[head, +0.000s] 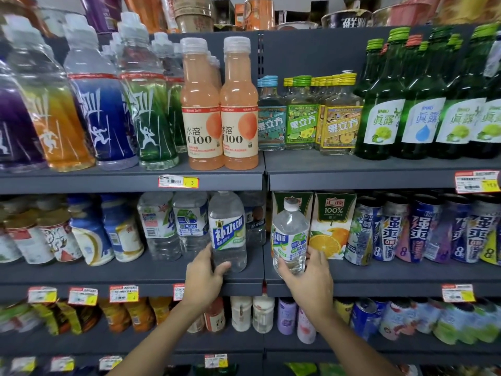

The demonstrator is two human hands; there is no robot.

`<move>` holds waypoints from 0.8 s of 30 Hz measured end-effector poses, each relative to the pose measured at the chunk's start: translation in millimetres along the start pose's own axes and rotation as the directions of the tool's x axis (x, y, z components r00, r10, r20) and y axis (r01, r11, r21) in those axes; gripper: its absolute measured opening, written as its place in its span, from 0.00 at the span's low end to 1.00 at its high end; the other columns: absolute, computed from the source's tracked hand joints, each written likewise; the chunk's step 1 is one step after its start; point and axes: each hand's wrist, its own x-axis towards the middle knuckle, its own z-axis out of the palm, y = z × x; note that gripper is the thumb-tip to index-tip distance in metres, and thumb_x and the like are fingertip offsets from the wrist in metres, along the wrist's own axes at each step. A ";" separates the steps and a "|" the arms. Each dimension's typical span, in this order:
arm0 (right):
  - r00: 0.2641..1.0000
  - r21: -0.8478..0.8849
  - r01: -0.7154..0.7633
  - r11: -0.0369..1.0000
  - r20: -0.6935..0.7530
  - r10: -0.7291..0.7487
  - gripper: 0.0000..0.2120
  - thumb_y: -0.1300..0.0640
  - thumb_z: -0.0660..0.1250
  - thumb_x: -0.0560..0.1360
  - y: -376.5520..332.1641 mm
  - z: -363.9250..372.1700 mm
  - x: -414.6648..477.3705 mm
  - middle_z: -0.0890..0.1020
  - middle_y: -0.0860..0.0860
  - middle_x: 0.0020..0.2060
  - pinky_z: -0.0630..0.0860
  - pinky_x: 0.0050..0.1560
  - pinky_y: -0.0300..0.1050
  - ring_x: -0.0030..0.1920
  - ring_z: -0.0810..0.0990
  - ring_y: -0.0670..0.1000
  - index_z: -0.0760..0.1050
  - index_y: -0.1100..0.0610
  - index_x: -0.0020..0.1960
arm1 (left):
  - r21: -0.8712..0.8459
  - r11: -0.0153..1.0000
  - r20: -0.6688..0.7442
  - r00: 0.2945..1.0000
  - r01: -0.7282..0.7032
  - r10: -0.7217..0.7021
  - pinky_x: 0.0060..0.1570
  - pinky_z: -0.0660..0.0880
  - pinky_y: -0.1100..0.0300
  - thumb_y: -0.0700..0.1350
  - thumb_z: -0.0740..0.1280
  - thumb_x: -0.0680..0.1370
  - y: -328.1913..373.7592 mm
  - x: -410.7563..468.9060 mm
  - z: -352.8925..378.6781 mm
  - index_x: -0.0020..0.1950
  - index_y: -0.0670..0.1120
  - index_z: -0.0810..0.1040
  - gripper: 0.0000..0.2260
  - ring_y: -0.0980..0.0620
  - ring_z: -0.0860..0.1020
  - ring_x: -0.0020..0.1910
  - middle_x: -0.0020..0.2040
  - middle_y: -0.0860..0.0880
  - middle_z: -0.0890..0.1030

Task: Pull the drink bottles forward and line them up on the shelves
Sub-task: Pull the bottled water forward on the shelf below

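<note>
Gripping clear water bottles, left hand one, right hand another.

- Left clear bottle: blue-and-white label, upright at the front of the middle shelf, gripped low by the left hand.
- Right clear bottle: white cap, matching label, near upright at the shelf's front, gripped low by the right hand.

Count: two peach C100 bottles up front, three small square bottles, two juice cartons, two hands, one clear bottle in each.
</note>
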 end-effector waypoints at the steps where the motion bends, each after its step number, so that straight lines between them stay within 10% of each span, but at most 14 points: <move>1: 1.000 0.002 0.002 1.000 -0.001 -0.002 0.29 0.36 0.74 0.68 0.6 0.6 -0.2 0.75 0.46 0.49 0.77 0.50 0.49 0.51 0.75 0.48 0.74 0.53 0.60 | -0.027 1.000 0.007 1.000 -0.002 0.002 0.55 0.73 0.59 0.45 0.71 0.78 -1.6 -0.5 -2.0 0.69 0.48 0.74 0.20 0.52 0.78 0.58 0.60 0.52 0.81; 9: 1.000 0.011 0.001 1.000 -0.006 0.000 0.28 0.36 0.73 0.69 1.8 1.7 -1.3 0.73 0.44 0.48 0.77 0.50 0.48 0.51 0.75 0.48 0.73 0.52 0.60 | -0.054 0.998 -0.011 0.999 -0.035 0.035 0.58 0.73 0.56 0.56 0.75 0.71 1.0 -5.0 4.9 0.66 0.55 0.70 0.27 0.56 0.75 0.59 0.60 0.58 0.77; 16: 1.000 -0.001 0.002 1.000 -0.015 -0.002 0.28 0.35 0.72 0.68 0.6 5.9 -2.2 0.72 0.44 0.48 0.77 0.51 0.48 0.51 0.74 0.47 0.72 0.52 0.59 | 0.059 0.977 -0.342 0.923 0.207 -0.175 0.59 0.74 0.43 0.67 0.78 0.61 42.5 -1.6 31.9 0.71 0.40 0.65 0.49 0.42 0.73 0.64 0.63 0.43 0.74; 24: 1.000 -0.024 0.014 1.000 -0.023 -0.014 0.28 0.35 0.72 0.69 -0.3 6.0 -2.4 0.71 0.44 0.47 0.75 0.50 0.46 0.48 0.70 0.45 0.72 0.52 0.59 | -0.045 0.986 -0.302 0.939 0.159 -0.165 0.53 0.76 0.50 0.61 0.79 0.61 31.1 6.9 31.4 0.63 0.46 0.68 0.38 0.48 0.76 0.55 0.55 0.49 0.76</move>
